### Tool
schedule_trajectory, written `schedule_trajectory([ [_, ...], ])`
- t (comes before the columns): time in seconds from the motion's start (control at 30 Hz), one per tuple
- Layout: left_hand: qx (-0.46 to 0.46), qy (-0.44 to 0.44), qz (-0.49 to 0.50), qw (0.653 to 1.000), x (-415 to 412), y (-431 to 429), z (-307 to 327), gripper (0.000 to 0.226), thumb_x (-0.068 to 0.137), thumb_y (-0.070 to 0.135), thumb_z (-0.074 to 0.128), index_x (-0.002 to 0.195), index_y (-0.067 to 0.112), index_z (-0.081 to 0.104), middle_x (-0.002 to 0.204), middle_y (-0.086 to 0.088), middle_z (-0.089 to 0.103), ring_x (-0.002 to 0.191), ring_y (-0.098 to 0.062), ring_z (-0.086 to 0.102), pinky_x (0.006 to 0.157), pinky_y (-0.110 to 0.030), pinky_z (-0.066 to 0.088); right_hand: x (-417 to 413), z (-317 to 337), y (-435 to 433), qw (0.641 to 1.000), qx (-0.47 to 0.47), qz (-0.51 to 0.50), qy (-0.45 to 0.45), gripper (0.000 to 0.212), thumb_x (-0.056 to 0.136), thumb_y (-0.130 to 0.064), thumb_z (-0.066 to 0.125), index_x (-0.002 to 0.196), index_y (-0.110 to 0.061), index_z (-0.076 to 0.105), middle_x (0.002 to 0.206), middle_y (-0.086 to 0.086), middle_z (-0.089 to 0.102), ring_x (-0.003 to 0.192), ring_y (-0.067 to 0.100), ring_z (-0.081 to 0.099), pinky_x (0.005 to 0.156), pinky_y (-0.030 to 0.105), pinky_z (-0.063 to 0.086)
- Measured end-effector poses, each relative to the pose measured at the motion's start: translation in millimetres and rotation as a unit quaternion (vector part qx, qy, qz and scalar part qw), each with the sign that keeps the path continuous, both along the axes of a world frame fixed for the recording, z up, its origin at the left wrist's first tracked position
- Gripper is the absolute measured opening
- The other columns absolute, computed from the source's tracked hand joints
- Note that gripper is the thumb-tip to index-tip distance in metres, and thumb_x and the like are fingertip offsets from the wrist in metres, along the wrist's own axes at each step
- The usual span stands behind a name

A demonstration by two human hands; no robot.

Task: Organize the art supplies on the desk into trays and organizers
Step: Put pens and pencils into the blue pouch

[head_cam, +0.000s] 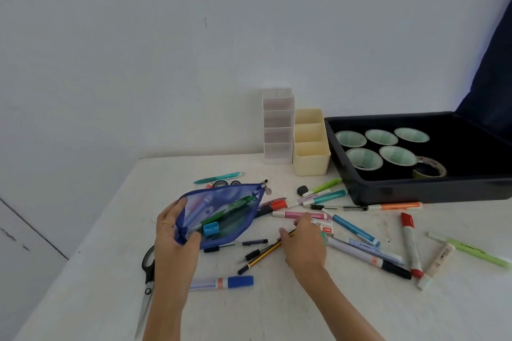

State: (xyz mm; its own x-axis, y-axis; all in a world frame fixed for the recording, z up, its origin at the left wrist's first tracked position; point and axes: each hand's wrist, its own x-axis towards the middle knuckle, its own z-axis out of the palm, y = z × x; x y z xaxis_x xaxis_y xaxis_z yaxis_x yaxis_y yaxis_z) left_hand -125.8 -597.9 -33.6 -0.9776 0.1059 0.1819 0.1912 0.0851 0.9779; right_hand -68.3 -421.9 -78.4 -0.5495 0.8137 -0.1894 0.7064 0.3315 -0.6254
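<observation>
A left hand (173, 241) pinches the near corner of a blue mesh pouch (221, 213), which still has pens inside. The right hand (303, 243) lies over a pencil (263, 256); whether its fingers grip it cannot be told. Markers (410, 243) lie scattered around both hands. Beyond the fingers, a white organizer (278, 124) and a cream organizer (311, 147) look empty. The tray (415, 191) holds only cups (381, 137) and tape (430, 167). Sorting seems barely begun.

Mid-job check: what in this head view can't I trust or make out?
All in the head view:
Right hand: fingers curl under, tips hidden; whether they pinch the striped pencil is unclear.
Scissors: partly hidden behind the left forearm.
Black tray: right end cut off by the frame edge.
Blue mesh pouch, held by the left hand: contents blurred through the mesh.
</observation>
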Motion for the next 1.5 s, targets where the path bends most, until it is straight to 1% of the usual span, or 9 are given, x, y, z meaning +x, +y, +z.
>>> schedule_trajectory([
  [0.17, -0.007, -0.007, -0.007, 1.0, 0.5, -3.2, -2.2, 0.06, 0.083, -0.019, 0.048, 0.121, 0.028, 0.049, 0.128, 0.005, 0.047, 0.102, -0.005, 0.052, 0.069, -0.008, 0.049, -6.7, 0.0, -10.2, 0.998, -0.014, -0.046, 0.039, 0.05, 0.092, -0.02, 0.057, 0.133, -0.013, 0.03, 0.097, 0.003, 0.058, 0.08, 0.012, 0.057, 0.063, 0.022, 0.047],
  [0.3, -0.006, -0.01, -0.014, 1.0, 2.2, -6.0, -1.8, 0.061, 0.083, -0.019, 0.048, 0.121, 0.028, 0.048, 0.128, 0.006, 0.047, 0.103, -0.004, 0.052, 0.072, -0.011, 0.049, -2.6, 6.5, -8.3, 0.967, -0.097, -0.123, 0.2, 0.051, 0.088, -0.01, 0.062, 0.13, -0.01, 0.034, 0.08, 0.007, 0.061, 0.071, 0.023, 0.065, 0.066, 0.04, 0.058],
  [0.4, -0.004, -0.016, -0.021, 1.0, 2.3, -6.3, -2.5, 0.06, 0.082, -0.019, 0.047, 0.122, 0.026, 0.049, 0.126, 0.006, 0.047, 0.103, -0.004, 0.052, 0.07, -0.002, 0.046, 8.0, 34.3, -6.2, 0.927, -0.117, -0.133, 0.331, 0.049, 0.089, -0.012, 0.061, 0.131, -0.012, 0.037, 0.072, 0.003, 0.064, 0.07, 0.02, 0.066, 0.066, 0.029, 0.055],
  [0.67, 0.002, -0.028, -0.068, 0.997, 8.6, 14.1, -5.1, 0.059, 0.082, -0.021, 0.047, 0.125, 0.02, 0.049, 0.118, 0.007, 0.051, 0.091, 0.01, 0.055, 0.066, -0.003, 0.047, 28.9, 97.1, -27.5, 0.806, 0.001, 0.066, 0.588, 0.017, 0.09, -0.012, 0.058, 0.106, -0.017, 0.059, 0.093, -0.001, 0.069, 0.089, 0.016, 0.067, 0.078, 0.03, 0.055],
  [0.73, -0.003, -0.026, -0.083, 0.996, 11.1, 20.1, -6.1, 0.06, 0.082, -0.02, 0.048, 0.125, 0.022, 0.049, 0.12, 0.008, 0.051, 0.094, 0.008, 0.055, 0.068, -0.004, 0.047, 27.4, 86.7, -32.9, 0.817, 0.104, 0.181, 0.538, 0.02, 0.09, -0.013, 0.055, 0.11, -0.018, 0.059, 0.1, -0.001, 0.068, 0.093, 0.013, 0.065, 0.079, 0.028, 0.056],
  [0.83, 0.0, -0.026, -0.096, 0.995, 12.8, 26.3, -6.7, 0.064, 0.081, -0.02, 0.05, 0.122, 0.029, 0.049, 0.126, 0.009, 0.048, 0.11, -0.008, 0.053, 0.077, -0.015, 0.05, 16.7, 58.4, -28.0, 0.849, 0.314, 0.328, 0.27, 0.041, 0.083, -0.011, 0.064, 0.121, -0.025, 0.056, 0.11, 0.006, 0.065, 0.102, 0.023, 0.06, 0.089, 0.035, 0.048],
  [0.93, 0.008, -0.041, -0.098, 0.994, 13.8, 29.1, -7.4, 0.063, 0.081, -0.018, 0.052, 0.125, 0.028, 0.051, 0.133, 0.007, 0.048, 0.121, -0.014, 0.048, 0.097, -0.035, 0.047, 17.0, 42.1, -22.7, 0.896, 0.26, 0.356, 0.058, 0.045, 0.095, -0.018, 0.05, 0.138, -0.026, 0.041, 0.136, 0.0, 0.046, 0.129, 0.019, 0.036, 0.11, 0.035, 0.023],
  [1.23, 0.027, -0.069, -0.061, 0.995, 2.0, 26.7, -8.4, 0.062, 0.081, -0.02, 0.05, 0.124, 0.025, 0.054, 0.125, 0.007, 0.054, 0.107, -0.011, 0.056, 0.082, -0.033, 0.055, 13.3, 40.6, 39.6, 0.941, 0.115, 0.109, 0.299, 0.025, 0.089, 0.0, 0.051, 0.088, -0.018, 0.067, 0.09, -0.003, 0.061, 0.078, -0.002, 0.053, 0.072, 0.014, 0.047],
  [1.5, 0.052, -0.047, -0.004, 0.998, -12.2, 24.7, 1.3, 0.062, 0.08, -0.024, 0.047, 0.123, 0.02, 0.055, 0.116, 0.009, 0.055, 0.096, 0.0, 0.057, 0.065, -0.006, 0.05, -49.8, -0.3, 124.5, 0.988, 0.086, 0.086, 0.099, 0.026, 0.09, -0.012, 0.057, 0.115, -0.009, 0.064, 0.115, 0.009, 0.064, 0.101, 0.022, 0.059, 0.089, 0.031, 0.047],
])
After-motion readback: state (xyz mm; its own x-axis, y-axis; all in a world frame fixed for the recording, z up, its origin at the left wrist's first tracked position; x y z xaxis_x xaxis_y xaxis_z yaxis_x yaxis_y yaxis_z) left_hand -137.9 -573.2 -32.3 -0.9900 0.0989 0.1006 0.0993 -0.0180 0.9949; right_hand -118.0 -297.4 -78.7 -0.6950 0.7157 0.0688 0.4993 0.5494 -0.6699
